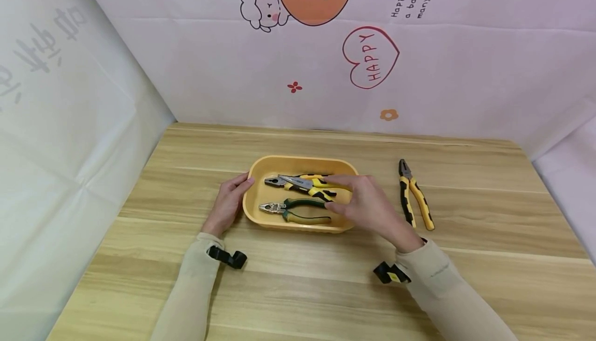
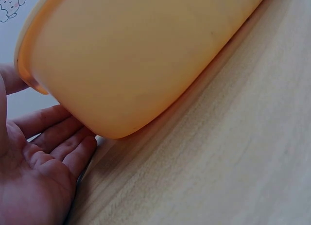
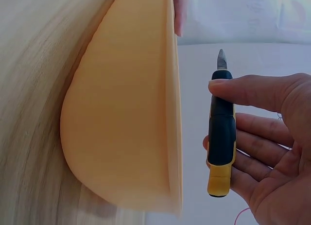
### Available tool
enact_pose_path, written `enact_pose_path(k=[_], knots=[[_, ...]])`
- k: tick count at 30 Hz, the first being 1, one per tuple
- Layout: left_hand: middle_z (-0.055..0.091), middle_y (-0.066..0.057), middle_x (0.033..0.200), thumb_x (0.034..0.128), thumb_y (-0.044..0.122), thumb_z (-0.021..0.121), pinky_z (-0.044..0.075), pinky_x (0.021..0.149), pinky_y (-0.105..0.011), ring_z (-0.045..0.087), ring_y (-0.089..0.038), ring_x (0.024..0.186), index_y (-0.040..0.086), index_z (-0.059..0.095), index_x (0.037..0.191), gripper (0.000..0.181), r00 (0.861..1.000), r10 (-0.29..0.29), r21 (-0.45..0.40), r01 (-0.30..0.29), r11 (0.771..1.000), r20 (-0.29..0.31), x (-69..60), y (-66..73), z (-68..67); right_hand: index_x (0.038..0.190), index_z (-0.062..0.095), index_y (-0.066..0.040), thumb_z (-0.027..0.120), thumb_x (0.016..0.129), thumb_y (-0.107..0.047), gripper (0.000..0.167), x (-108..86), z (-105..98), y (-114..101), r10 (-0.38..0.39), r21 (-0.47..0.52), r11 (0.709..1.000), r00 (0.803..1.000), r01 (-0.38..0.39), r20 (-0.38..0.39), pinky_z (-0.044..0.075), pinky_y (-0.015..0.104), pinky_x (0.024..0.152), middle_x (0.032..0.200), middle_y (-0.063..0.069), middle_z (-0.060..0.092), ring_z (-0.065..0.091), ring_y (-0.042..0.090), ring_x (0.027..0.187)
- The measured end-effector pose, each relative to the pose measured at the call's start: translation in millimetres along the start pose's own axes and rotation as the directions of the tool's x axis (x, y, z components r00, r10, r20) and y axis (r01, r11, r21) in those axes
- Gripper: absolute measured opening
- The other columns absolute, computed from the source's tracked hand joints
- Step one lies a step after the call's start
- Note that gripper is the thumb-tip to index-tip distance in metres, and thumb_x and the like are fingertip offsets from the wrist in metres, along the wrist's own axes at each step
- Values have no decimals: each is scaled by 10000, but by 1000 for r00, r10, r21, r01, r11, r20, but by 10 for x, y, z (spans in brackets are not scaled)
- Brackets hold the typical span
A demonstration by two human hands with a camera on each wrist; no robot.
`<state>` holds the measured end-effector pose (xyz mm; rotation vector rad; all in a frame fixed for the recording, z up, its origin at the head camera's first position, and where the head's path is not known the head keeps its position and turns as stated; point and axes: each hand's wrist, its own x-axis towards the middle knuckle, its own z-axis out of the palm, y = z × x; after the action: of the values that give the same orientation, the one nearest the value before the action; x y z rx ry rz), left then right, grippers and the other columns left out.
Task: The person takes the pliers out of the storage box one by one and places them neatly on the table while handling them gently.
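A yellow plastic container point(image 1: 261, 222) stands on the table. My left hand point(image 1: 227, 201) grips its left end, thumb over the rim and fingers against the outer wall. In my right hand point(image 1: 370, 209), over the container's right side, are long-nose pliers point(image 1: 298, 181) with yellow-and-black handles. The right wrist view shows thumb and fingers pinching these pliers point(image 3: 222, 123) above the rim. Beneath them, partly hidden, lie combination pliers point(image 1: 273, 181) with yellow-and-black handles. Combination pliers with green handles point(image 1: 307, 220) lie in the container's near half.
Another pair of yellow-and-black combination pliers point(image 1: 406, 171) lies on the wooden table point(image 1: 298, 289), right of the container. A printed white cloth point(image 1: 223, 77) hangs behind the table's far edge, with more white cloth at the left and right.
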<state>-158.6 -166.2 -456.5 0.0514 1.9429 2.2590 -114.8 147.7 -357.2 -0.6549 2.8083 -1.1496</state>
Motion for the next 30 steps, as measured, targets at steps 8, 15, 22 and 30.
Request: enact_pose_path(k=[8, 15, 22, 30], knots=[[457, -258, 1506, 1058, 142, 534, 491, 1060, -334, 493, -375, 1351, -107, 449, 1455, 477, 1000, 5, -1, -5, 1000, -1, -1, -1, 3, 1311, 677, -31, 843, 832, -96, 511, -52, -40, 19, 36, 16, 999, 999, -36, -2, 277, 187, 357, 1311, 208, 648, 223, 29, 353], [452, -253, 1511, 1062, 150, 529, 475, 1081, -347, 482, -363, 1363, -103, 448, 1460, 478, 1000, 9, 2, -9, 1000, 6, -2, 1, 1, 1319, 669, -26, 845, 832, -100, 524, -81, -77, 35, 55, 14, 998, 998, -54, -15, 280, 190, 341, 1247, 234, 674, 229, 42, 349], [467, -262, 1495, 1062, 151, 528, 498, 1055, -335, 488, -372, 1353, -107, 459, 1452, 472, 1000, 9, -10, -9, 1000, 6, -8, -6, -1, 1312, 674, -25, 851, 831, -109, 519, -105, -100, 77, 45, 21, 999, 998, -44, -36, 257, 190, 334, 1324, 236, 628, 213, 22, 352], [471, -264, 1491, 1058, 141, 530, 497, 1055, -328, 492, -368, 1350, -115, 463, 1444, 467, 1000, 18, -15, -18, 1000, 9, -6, -15, 0, 1300, 694, -58, 857, 830, -132, 503, -140, -121, 134, 42, 5, 999, 997, -42, -62, 247, 187, 335, 1255, 214, 672, 211, 11, 353]])
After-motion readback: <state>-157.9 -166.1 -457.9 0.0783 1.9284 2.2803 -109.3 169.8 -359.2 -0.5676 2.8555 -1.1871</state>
